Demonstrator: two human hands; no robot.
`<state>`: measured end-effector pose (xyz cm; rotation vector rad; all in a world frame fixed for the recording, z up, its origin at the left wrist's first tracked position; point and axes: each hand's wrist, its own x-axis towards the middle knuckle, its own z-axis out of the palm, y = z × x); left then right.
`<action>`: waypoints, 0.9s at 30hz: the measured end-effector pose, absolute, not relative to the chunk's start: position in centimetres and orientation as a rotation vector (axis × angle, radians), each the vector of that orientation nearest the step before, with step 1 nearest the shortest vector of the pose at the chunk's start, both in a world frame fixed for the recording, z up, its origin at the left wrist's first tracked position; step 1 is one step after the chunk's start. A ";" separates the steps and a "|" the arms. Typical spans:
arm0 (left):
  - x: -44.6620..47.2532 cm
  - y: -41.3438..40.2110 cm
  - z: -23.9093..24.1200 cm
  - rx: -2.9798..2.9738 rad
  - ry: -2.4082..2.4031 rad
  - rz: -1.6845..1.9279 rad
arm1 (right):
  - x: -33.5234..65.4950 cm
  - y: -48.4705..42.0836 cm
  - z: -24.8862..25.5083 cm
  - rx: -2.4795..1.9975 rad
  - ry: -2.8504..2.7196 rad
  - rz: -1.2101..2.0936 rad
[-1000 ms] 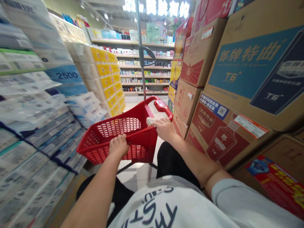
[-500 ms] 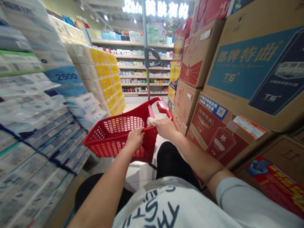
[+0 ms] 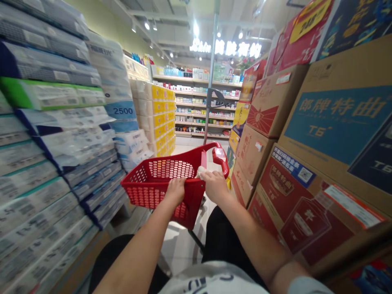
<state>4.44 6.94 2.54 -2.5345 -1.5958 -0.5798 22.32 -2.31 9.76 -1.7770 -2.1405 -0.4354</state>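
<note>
A red shopping cart (image 3: 191, 206) stands in the middle of the frame, its basket pointing to the left and its curved handle (image 3: 226, 166) to the right. The left hand (image 3: 175, 190) grips the top edge of the near side, its fingers bent over the rim. To its right, the right hand (image 3: 216, 184) is closed on a crumpled whitish cloth (image 3: 201, 172), pressed to the same edge near the corner by the handle; the thumb is hard to make out. The two hands are near each other but apart.

Below the cart, pale floor tiles (image 3: 179, 251) show between the person's dark-clothed knees. A grey pole (image 3: 211, 61) with a dark loop rises behind the cart into the upper middle; its foot is hidden by the cart.

Paper packs (image 3: 82, 139) are piled along the left side of the frame, with yellow-ended packs (image 3: 161, 118) stacked farther back. Cardboard boxes (image 3: 339, 118) are stacked along the right side, some with blue or red printing. In the upper middle, shelves (image 3: 188, 92) of small goods stand beneath a glowing sign (image 3: 237, 48).
</note>
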 end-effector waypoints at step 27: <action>4.4 4.2 3.5 -2.573 -1.428 -0.847 | 20.7 -5.9 13.5 -1.687 -2.438 -0.288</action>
